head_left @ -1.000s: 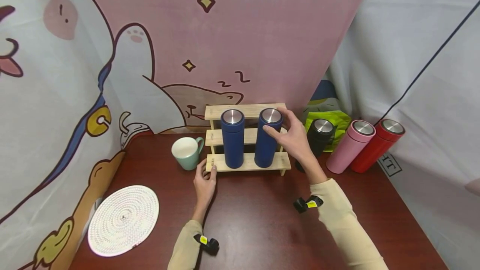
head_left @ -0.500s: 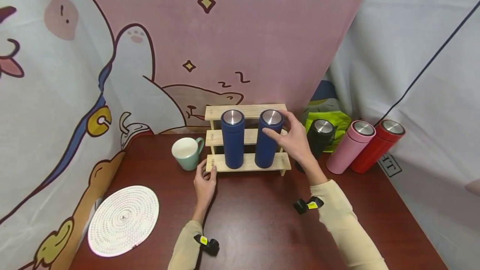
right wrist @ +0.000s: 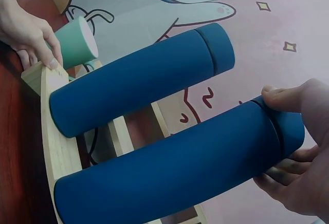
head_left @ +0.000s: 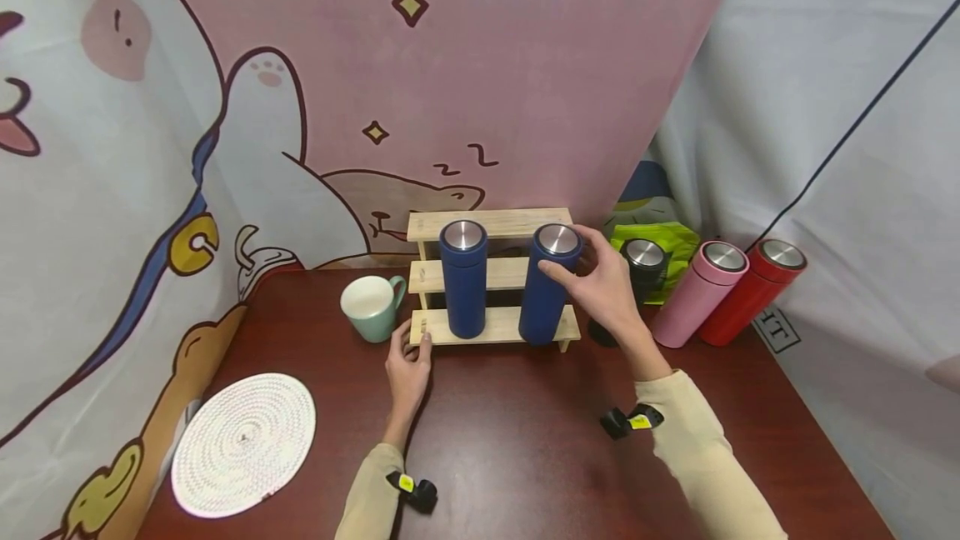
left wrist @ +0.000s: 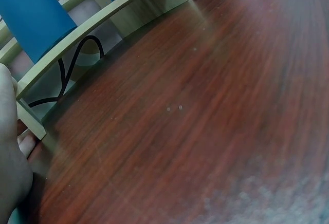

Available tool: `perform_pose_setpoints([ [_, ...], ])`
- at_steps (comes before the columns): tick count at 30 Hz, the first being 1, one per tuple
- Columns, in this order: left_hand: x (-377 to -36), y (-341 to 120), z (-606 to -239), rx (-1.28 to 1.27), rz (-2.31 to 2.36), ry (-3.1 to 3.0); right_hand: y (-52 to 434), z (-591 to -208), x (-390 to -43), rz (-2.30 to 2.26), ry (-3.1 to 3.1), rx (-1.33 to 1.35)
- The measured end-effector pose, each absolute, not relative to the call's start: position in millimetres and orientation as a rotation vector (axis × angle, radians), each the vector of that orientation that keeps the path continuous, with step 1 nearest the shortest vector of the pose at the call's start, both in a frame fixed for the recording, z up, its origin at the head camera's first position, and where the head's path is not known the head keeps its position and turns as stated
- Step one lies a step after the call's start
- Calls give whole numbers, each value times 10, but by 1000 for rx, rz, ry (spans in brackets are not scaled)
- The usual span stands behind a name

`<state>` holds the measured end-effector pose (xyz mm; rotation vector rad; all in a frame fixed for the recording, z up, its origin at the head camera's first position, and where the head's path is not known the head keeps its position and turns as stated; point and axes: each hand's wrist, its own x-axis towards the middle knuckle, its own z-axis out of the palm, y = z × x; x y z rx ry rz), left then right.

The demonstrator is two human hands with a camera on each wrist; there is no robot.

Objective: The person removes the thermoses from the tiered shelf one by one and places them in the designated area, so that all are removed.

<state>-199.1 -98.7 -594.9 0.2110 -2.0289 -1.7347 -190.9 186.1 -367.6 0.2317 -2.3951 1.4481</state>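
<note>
White woven coaster [head_left: 243, 443], lower left of frame. Green mug [head_left: 370, 307], left of centre. Left hand [head_left: 408, 365], fingers pressed against wooden rack [head_left: 491, 223] corner, centre. Left blue flask [head_left: 463, 277], upright on lowest step. Right blue flask [head_left: 550, 282], right hand [head_left: 611, 290] gripping its top. Black [head_left: 637, 265], pink [head_left: 699, 283], red flasks [head_left: 750, 290], right of centre.

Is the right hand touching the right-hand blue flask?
Touching: the right wrist view shows the right hand with fingers curled round the cap end of the blue flask.

Looks like a makeshift recording setup to me: my dark red desk [head_left: 510, 448] boxed in by a cartoon cloth backdrop [head_left: 225, 107] and white sheets [head_left: 825, 90]
</note>
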Motion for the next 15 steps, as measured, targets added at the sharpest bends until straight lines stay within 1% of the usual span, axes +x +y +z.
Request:
perform_pose_setpoints([
  [15,-1980,-986,-5937,231,-1737,-2053,2089,-3615,-1718,1364,-2386,120],
])
